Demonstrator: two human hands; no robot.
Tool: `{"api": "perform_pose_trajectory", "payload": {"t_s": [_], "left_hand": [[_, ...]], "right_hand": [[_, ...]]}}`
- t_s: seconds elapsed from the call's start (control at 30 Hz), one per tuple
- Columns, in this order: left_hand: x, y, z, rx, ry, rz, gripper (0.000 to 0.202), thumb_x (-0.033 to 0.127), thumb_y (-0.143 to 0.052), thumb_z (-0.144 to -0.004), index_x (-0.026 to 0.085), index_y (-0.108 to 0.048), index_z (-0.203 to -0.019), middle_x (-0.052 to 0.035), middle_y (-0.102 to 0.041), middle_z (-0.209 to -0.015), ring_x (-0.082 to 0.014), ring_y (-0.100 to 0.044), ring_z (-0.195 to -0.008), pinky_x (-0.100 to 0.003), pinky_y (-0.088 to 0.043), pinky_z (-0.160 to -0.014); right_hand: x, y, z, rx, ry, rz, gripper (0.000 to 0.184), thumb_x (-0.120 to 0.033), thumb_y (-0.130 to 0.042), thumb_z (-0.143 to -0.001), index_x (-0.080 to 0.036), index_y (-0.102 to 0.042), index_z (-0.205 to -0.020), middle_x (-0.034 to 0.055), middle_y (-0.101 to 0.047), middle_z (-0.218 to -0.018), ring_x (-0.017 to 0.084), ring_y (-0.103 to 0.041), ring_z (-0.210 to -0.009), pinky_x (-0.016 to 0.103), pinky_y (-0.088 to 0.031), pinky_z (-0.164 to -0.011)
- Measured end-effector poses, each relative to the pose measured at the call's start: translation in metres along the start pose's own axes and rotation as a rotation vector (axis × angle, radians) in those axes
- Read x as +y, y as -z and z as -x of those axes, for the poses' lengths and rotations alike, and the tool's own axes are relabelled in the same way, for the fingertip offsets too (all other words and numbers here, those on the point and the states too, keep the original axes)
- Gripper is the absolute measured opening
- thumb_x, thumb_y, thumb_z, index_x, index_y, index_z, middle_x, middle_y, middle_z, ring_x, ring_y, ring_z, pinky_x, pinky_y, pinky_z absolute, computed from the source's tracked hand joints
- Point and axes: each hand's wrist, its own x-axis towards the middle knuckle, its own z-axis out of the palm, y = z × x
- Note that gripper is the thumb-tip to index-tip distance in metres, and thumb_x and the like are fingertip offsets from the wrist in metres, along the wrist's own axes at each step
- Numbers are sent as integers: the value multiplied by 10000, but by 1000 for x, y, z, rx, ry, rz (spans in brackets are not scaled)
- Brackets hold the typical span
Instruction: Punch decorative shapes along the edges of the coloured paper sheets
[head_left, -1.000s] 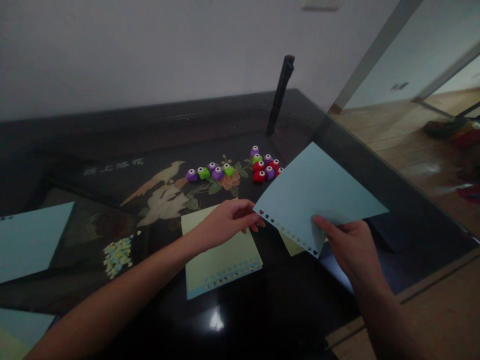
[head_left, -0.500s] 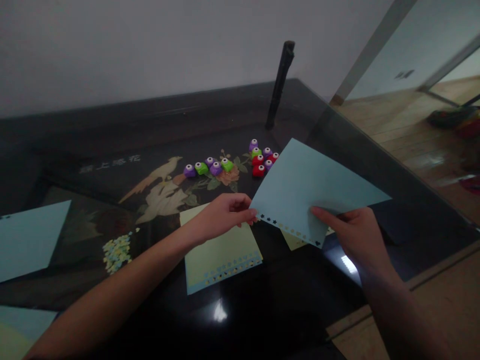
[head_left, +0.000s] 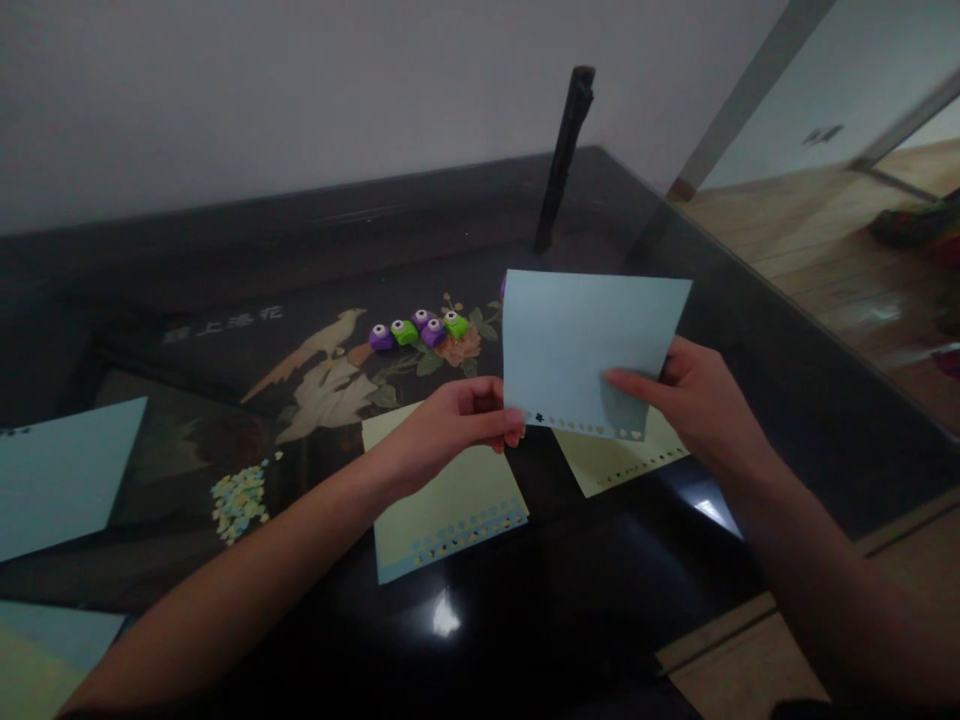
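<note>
A light blue sheet of paper (head_left: 577,340), with a row of small punched shapes along its lower edge, is held up between both hands. My left hand (head_left: 472,415) pinches its lower left corner. My right hand (head_left: 690,395) grips the right side, thumb on the front face and fingers behind. Below my left hand lies a stack of yellow and blue punched sheets (head_left: 450,490). A yellow punched sheet (head_left: 600,475) lies under the held paper, its upper part hidden.
Several purple and green craft punches (head_left: 420,328) stand on the dark glass-topped table (head_left: 300,240). A heap of tiny paper cut-outs (head_left: 240,500) lies left of my forearm. More sheets (head_left: 60,480) are at the far left. A black upright post (head_left: 562,165) rises at the back.
My right hand has moved up and the blue sheet has turned, so its punched edge now runs nearly level. The sheet now hides most of the right-hand punches and uncovers more of the yellow sheet.
</note>
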Motion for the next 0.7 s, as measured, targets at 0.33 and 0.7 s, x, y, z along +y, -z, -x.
{"api": "perform_pose_trajectory", "payload": {"t_s": [0.33, 0.7], "left_hand": [[2, -4, 3, 71, -32, 110, 177, 224, -724, -735, 118, -612, -822, 26, -593, -681, -66, -505, -593, -222, -377, -591], [3, -6, 5, 66, -12, 133, 153, 236, -721, -739, 130, -626, -794, 23, -593, -692, -70, -493, -593, -228, -362, -592]], "right_hand": [[-5, -7, -17, -70, 58, 23, 334, -322, -756, -660, -164, -689, -946, 71, -740, -870, 235, -680, -710, 410, -559, -638], [3, -22, -33, -142, 140, 164, 393, -342, -729, -692, -165, -636, -1031, 73, -703, -903, 238, -654, -757, 423, -543, -658]]}}
